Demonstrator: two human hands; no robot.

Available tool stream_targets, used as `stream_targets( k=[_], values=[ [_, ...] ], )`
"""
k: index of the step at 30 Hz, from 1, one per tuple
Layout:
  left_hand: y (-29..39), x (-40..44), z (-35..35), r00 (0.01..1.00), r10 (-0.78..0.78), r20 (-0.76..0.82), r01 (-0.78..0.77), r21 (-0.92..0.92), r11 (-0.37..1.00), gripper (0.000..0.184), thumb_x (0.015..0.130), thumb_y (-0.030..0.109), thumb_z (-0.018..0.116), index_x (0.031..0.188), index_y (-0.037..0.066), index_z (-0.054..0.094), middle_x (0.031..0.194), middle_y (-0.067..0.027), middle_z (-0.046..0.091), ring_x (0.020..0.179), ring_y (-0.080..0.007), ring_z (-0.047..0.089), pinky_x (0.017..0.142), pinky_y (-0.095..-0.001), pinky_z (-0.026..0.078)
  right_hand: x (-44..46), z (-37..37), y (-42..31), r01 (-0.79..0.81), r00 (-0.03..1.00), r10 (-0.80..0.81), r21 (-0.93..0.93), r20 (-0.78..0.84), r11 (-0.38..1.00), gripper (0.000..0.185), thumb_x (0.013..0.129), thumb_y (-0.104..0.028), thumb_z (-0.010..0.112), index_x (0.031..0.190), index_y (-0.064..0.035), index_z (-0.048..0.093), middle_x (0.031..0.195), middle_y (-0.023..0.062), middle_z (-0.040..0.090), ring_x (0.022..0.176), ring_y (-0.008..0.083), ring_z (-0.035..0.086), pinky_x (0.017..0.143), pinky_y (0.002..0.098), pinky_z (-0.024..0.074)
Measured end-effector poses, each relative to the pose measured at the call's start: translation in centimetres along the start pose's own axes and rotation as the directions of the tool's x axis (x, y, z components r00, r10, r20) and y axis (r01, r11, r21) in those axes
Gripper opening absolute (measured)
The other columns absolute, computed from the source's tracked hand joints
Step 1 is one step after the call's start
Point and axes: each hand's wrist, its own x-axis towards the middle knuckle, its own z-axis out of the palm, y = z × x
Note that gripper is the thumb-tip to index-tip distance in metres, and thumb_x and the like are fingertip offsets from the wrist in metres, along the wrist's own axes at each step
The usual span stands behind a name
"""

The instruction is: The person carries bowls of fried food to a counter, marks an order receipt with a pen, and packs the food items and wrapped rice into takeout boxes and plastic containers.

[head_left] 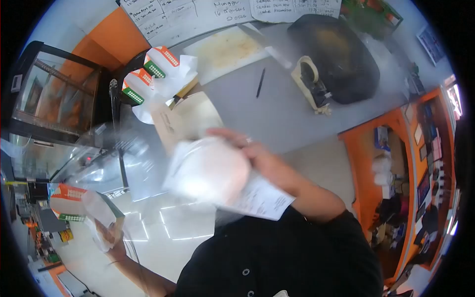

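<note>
Low on the left, my left hand [113, 242] grips an orange, white and green paper food box [71, 203] lined with white paper. My right hand [255, 153] is closed on the edge of a white bundle [205, 171], blurred by motion, in front of my chest. Its contents cannot be made out, and some fingertips are hidden behind it. A printed receipt [267, 199] sticks out beneath the bundle. Just beyond, an open brown cardboard box [198, 115] sits at the edge of the grey table [232, 106]. Two similar paper-lined food boxes [161, 69] stand behind it.
A stained cutting board [225, 52], a black pen [261, 83], a tape dispenser [308, 84] and a bulky dark object [336, 59] lie on the table. A glass display cabinet [59, 94] stands left; orange shelving [354, 148] stands right.
</note>
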Motion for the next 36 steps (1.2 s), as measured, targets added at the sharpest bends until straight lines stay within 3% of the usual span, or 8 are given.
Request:
stream_targets(
  k=[5, 14, 18, 21, 26, 29, 35, 36],
  values=[
    [4.6, -6.3, 9.0, 0.978, -0.057, 0.199, 0.129, -0.368, 0.921, 0.054, 0.087, 0.032, 0.050, 0.130, 0.002, 0.038, 0.123, -0.0106, 0.048, 0.105, -0.0206, 0.052, 0.085, -0.0356, 0.046, -6.1, -12.8, -3.7, 0.103, 0.913, -0.068, 0.067, -0.403, 0.992, 0.046, 0.085, -0.011, 0.031, 0.130, -0.0030, 0.039, 0.127, 0.0124, 0.047, 0.115, 0.0222, 0.049, 0.095, 0.0326, 0.0425],
    [3.5, -9.7, 23.5, 0.867, -0.355, 0.351, 0.497, -0.544, 0.676, 0.053, 0.088, 0.039, 0.046, 0.127, 0.003, 0.042, 0.118, -0.0110, 0.052, 0.104, -0.0241, 0.054, 0.087, -0.0413, 0.046, -3.0, -24.2, -2.9, 0.216, 0.899, -0.247, -0.126, -0.362, 0.968, 0.051, 0.084, -0.016, 0.031, 0.134, -0.0076, 0.034, 0.130, 0.0136, 0.043, 0.114, 0.0231, 0.049, 0.095, 0.0322, 0.0415],
    [2.1, -9.7, 30.7, 0.671, -0.530, 0.519, 0.720, -0.628, 0.297, 0.053, 0.088, 0.042, 0.045, 0.126, 0.004, 0.043, 0.116, -0.0112, 0.054, 0.104, -0.0257, 0.055, 0.088, -0.0438, 0.047, -1.0, -24.6, -3.0, 0.098, 0.891, -0.116, -0.064, -0.440, 0.993, 0.052, 0.084, -0.017, 0.032, 0.135, -0.0044, 0.032, 0.132, 0.0150, 0.040, 0.118, 0.0253, 0.045, 0.097, 0.0323, 0.0383],
    [1.4, -10.3, 38.0, 0.855, -0.391, 0.339, 0.492, -0.294, 0.820, 0.054, 0.090, 0.042, 0.040, 0.127, 0.004, 0.042, 0.114, -0.0108, 0.055, 0.103, -0.0264, 0.056, 0.090, -0.0415, 0.046, 0.3, -27.1, -1.5, -0.068, 0.846, -0.065, -0.229, -0.530, 0.971, 0.052, 0.085, -0.017, 0.034, 0.135, -0.0048, 0.032, 0.131, 0.0163, 0.042, 0.120, 0.0267, 0.043, 0.098, 0.0343, 0.0370],
    [-8.1, -11.5, 42.6, 0.806, -0.360, 0.470, 0.567, -0.436, 0.699, 0.051, 0.090, 0.029, 0.033, 0.138, 0.010, 0.026, 0.127, -0.0083, 0.043, 0.119, -0.0197, 0.042, 0.100, -0.0365, 0.034, 1.8, -28.7, -1.8, -0.223, 0.834, -0.370, -0.863, -0.410, 0.453, 0.048, 0.087, -0.020, 0.039, 0.131, -0.0021, 0.037, 0.125, 0.0207, 0.047, 0.118, 0.0316, 0.043, 0.096, 0.0383, 0.0375],
    [-9.2, -11.7, 45.0, 0.821, -0.439, 0.366, 0.567, -0.421, 0.708, 0.046, 0.086, 0.024, 0.037, 0.127, 0.006, 0.032, 0.116, -0.0093, 0.047, 0.104, -0.0182, 0.049, 0.092, -0.0333, 0.039, 1.3, -29.3, -3.8, -0.389, 0.843, -0.386, -0.920, -0.374, 0.040, 0.044, 0.086, -0.019, 0.044, 0.124, 0.0027, 0.043, 0.122, 0.0246, 0.046, 0.117, 0.0383, 0.041, 0.098, 0.0397, 0.0339],
    [-9.3, -10.7, 47.5, 0.886, -0.463, -0.021, 0.460, -0.082, 0.884, 0.046, 0.077, 0.012, 0.042, 0.121, -0.001, 0.035, 0.111, -0.0118, 0.047, 0.099, -0.0189, 0.047, 0.088, -0.0299, 0.038, 5.8, -31.8, -7.3, -0.257, 0.928, -0.321, -0.949, -0.189, -0.183, 0.041, 0.083, -0.012, 0.048, 0.124, -0.0078, 0.046, 0.108, 0.0243, 0.055, 0.102, 0.0378, 0.052, 0.086, 0.0439, 0.0417],
    [-8.7, -10.2, 46.1, 0.861, -0.439, 0.255, 0.432, 0.086, 0.898, 0.058, 0.093, 0.040, 0.036, 0.134, 0.002, 0.021, 0.127, -0.0121, 0.037, 0.119, -0.0229, 0.037, 0.103, -0.0344, 0.026, 7.0, -32.4, -7.3, -0.228, 0.938, -0.313, -0.947, -0.151, -0.224, 0.041, 0.083, -0.012, 0.047, 0.124, -0.0087, 0.046, 0.106, 0.0236, 0.056, 0.100, 0.0376, 0.053, 0.085, 0.0439, 0.0424]
  ],
)
